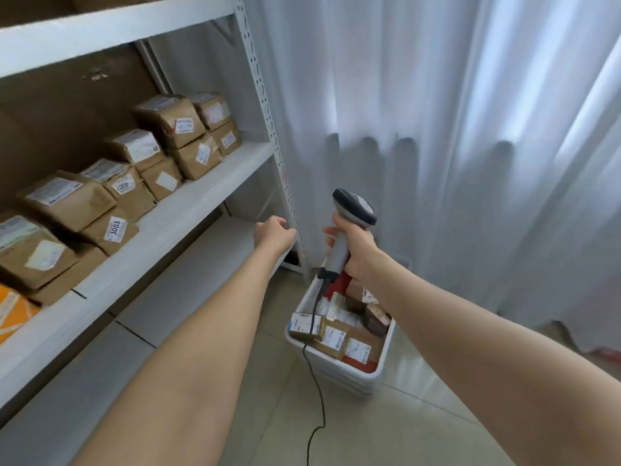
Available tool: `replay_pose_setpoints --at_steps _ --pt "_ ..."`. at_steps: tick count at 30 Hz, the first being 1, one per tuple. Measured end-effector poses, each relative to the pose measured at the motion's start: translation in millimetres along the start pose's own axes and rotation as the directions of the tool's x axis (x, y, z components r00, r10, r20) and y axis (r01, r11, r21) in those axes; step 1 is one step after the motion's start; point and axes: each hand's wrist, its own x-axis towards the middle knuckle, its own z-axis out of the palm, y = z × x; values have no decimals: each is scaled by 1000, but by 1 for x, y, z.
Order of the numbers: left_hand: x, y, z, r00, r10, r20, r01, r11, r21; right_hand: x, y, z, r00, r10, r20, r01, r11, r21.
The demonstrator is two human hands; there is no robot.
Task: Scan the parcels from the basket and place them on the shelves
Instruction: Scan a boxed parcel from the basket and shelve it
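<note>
From the head camera, the right hand has its fingers wrapped tight round the handle of a grey handheld barcode scanner, whose dark head is raised and tilted toward the shelving. A black cable drops from the handle's base, crosses the near end of the basket and trails onto the pale tiled floor.

The left hand is stretched forward with its fingers curled in, and nothing shows in them. It hovers just beside the perforated white metal upright at the shelving's corner.

A white plastic rectangular basket stands on the floor below the right hand. It is filled with small brown cardboard parcels bearing white labels. The right forearm hides the basket's far right corner.

On the white middle shelf board, brown paper-wrapped labelled boxes are stacked in rows, with an orange packet at the left edge. A white pleated curtain hangs behind the basket.
</note>
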Motion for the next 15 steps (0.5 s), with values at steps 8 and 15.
replay_pose_setpoints --at_steps 8,15 --pt "42 60 90 992 16 124 -22 999 50 64 -38 -83 999 32 -44 -27 994 102" --pt "114 101 171 975 -15 220 -2 997 76 156 -74 -129 991 102 -91 -100 995 21"
